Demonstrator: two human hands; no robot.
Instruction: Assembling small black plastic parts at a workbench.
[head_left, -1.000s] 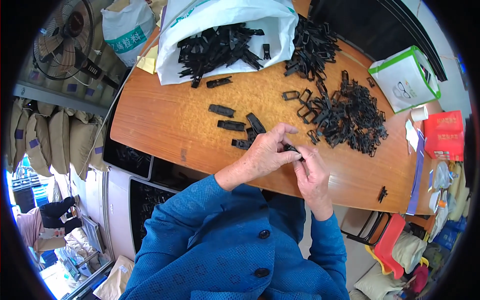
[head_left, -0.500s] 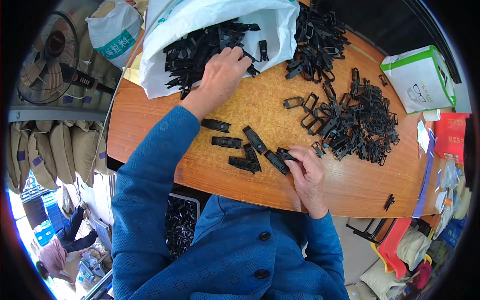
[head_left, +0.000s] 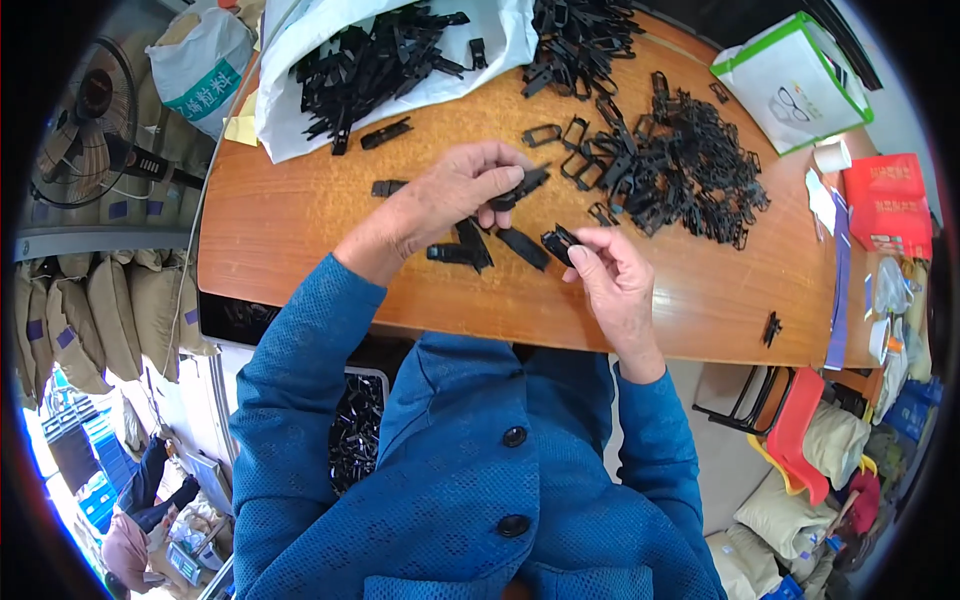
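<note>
My left hand (head_left: 450, 195) is closed on a long black plastic part (head_left: 530, 183) over the middle of the table. Close by on its right, my right hand (head_left: 620, 285) pinches a shorter black plastic piece (head_left: 559, 242) between thumb and fingers. Several similar long black parts, such as one dark strip (head_left: 522, 249), lie on the wood below and beside the left hand, which partly hides them. A white sack (head_left: 285, 125) lies with its mouth toward me, holding a heap of black parts (head_left: 365, 75). Small open black frames (head_left: 690, 170) are piled to the right.
Another black heap (head_left: 580, 45) sits beside the sack. A white-green bag (head_left: 795, 90), paper cup (head_left: 832, 155) and red box (head_left: 888, 200) stand at the table's right. Below the table's edge is a bin of black parts (head_left: 357, 425). A fan (head_left: 85, 120) stands left.
My left hand has come back from the sack toward my right hand, bringing a long part. My right hand has lifted its piece slightly. One part now lies outside the sack's mouth. The view has shifted.
</note>
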